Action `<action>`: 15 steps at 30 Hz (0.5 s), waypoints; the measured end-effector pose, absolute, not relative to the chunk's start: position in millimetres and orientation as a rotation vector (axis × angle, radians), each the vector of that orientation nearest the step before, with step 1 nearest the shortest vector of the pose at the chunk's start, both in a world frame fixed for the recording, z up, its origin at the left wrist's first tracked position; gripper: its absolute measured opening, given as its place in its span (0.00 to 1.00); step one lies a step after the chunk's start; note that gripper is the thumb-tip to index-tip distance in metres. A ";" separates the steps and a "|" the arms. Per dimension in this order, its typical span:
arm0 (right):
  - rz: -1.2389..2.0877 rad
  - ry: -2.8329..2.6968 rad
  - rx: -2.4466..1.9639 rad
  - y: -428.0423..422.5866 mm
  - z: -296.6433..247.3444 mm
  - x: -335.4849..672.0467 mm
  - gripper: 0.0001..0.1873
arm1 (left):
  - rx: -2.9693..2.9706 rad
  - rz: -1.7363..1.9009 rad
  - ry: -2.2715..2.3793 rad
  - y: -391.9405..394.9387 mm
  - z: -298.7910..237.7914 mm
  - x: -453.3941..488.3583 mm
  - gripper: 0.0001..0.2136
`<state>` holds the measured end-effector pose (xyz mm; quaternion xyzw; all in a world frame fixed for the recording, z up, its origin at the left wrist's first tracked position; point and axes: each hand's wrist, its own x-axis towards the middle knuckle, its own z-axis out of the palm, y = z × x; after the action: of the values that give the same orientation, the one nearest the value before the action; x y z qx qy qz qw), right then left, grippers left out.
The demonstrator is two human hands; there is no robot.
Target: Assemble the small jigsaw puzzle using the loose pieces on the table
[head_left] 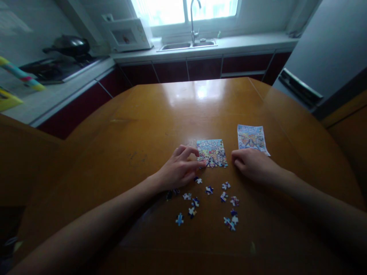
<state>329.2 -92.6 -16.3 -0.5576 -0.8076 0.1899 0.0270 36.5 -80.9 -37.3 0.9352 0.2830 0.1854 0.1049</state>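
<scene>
A partly assembled jigsaw puzzle (212, 152) with a crowded, colourful picture lies flat on the table, its lower edge uneven. My left hand (181, 167) is at its left side, fingers apart, with one fingertip on the lower left corner. I see no piece held in that hand. To the right of the puzzle, my right hand (252, 163) rests on the table with its fingers curled in, and nothing shows in them. Just behind it lies a creased picture sheet (251, 136) with a similar image. Several loose jigsaw pieces (209, 190) are scattered nearer to me, some partly hidden by my left hand.
The brown wooden table (137, 126) has rounded sides. Beyond it runs a counter with a double sink (187, 45), a tall faucet (192, 23) and a white microwave (129, 35). A dark pan (70, 45) sits on the stove at left; a fridge (323, 53) stands at right.
</scene>
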 end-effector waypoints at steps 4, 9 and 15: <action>0.590 -2.498 -1.719 -92.4 -16.1 328.4 0.10 | 2.745 0.537 0.847 -81.2 -37.1 37.8 0.19; 0.576 -2.491 -1.739 -92.2 -16.1 328.6 0.10 | 2.656 0.615 0.861 -82.2 -31.5 39.3 0.18; 0.546 -2.510 -1.729 -94.0 -14.6 328.4 0.10 | 2.539 0.756 0.931 -82.7 -29.6 37.1 0.13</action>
<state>328.4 -94.0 -14.6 -0.5584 -0.8103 0.1764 0.0226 37.1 -82.7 -29.6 0.8917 0.3269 0.2655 0.1659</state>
